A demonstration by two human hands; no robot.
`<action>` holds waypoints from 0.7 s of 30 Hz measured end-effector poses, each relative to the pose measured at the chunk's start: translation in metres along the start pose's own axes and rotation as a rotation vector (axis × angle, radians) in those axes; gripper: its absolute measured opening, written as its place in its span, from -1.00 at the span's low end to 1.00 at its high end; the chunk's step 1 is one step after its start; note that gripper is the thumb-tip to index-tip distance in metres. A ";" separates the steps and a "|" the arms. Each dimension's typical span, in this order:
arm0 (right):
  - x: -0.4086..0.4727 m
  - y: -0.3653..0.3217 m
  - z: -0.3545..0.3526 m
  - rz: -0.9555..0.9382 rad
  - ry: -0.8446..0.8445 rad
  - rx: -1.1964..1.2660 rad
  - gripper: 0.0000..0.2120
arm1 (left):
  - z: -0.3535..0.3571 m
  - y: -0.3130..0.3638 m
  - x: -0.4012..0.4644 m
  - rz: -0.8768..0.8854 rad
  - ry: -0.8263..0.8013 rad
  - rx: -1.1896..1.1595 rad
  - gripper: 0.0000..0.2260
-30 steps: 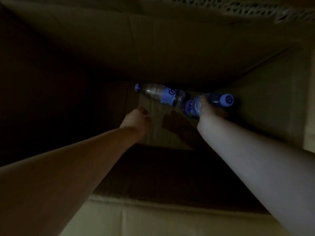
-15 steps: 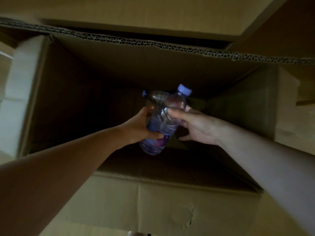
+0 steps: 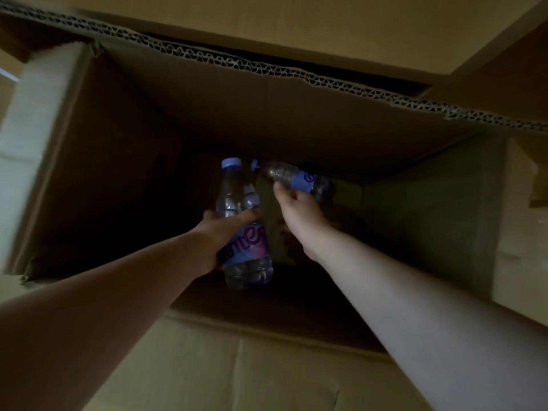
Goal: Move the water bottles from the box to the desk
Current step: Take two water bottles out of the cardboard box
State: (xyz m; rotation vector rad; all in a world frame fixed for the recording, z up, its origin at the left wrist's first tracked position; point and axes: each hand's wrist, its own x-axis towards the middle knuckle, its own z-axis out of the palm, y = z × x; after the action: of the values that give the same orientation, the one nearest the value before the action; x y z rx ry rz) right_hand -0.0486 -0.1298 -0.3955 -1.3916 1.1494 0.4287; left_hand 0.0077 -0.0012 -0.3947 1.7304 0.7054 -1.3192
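Observation:
I look down into a deep, dark cardboard box (image 3: 430,221). My left hand (image 3: 221,232) is wrapped around a clear water bottle (image 3: 243,232) with a purple cap and purple label, held upright above the box floor. A second water bottle (image 3: 292,178) of the same kind lies on its side against the far wall, cap pointing left. My right hand (image 3: 299,215) is on that lying bottle, thumb on its near side and fingers hidden behind it at the label.
The far flap's corrugated edge (image 3: 267,66) runs across the top of the opening. The near wall of the box (image 3: 237,366) lies under my forearms. A pale flap (image 3: 32,114) stands up on the left.
The bottle passed from my right hand into my left hand. My right hand then reached down to the second bottle on the box floor.

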 end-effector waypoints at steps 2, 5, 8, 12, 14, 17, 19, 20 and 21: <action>0.024 0.008 -0.006 -0.057 0.154 -0.179 -0.74 | -0.007 0.000 0.020 -0.053 0.062 -0.077 -0.28; 0.069 0.026 -0.014 -0.033 0.200 -0.477 -0.64 | -0.016 -0.003 0.053 -0.066 0.128 -0.154 -0.26; 0.107 0.038 -0.021 -0.060 0.283 -0.640 -0.51 | -0.021 -0.003 0.086 -0.029 0.188 -0.206 -0.26; 0.141 0.048 -0.024 -0.101 0.288 -0.730 -0.43 | -0.023 -0.006 0.113 0.003 0.164 -0.196 -0.23; 0.149 0.053 -0.020 -0.104 0.304 -0.761 -0.40 | -0.023 -0.010 0.120 0.028 0.165 -0.180 -0.23; 0.151 0.055 -0.012 -0.072 0.374 -0.808 -0.39 | -0.020 -0.013 0.125 0.027 0.191 -0.166 -0.21; 0.153 0.055 -0.006 -0.047 0.353 -0.802 -0.39 | -0.016 -0.015 0.125 0.026 0.203 -0.189 -0.23; 0.155 0.056 -0.004 -0.041 0.341 -0.806 -0.38 | -0.014 -0.016 0.126 0.035 0.204 -0.210 -0.24; 0.157 0.056 -0.002 -0.038 0.326 -0.808 -0.37 | -0.012 -0.017 0.127 0.046 0.207 -0.230 -0.26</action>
State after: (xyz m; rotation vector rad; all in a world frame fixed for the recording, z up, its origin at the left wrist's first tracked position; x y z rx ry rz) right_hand -0.0260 -0.1779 -0.5532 -2.2431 1.2641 0.7020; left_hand 0.0364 0.0120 -0.5194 1.6983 0.8920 -0.9937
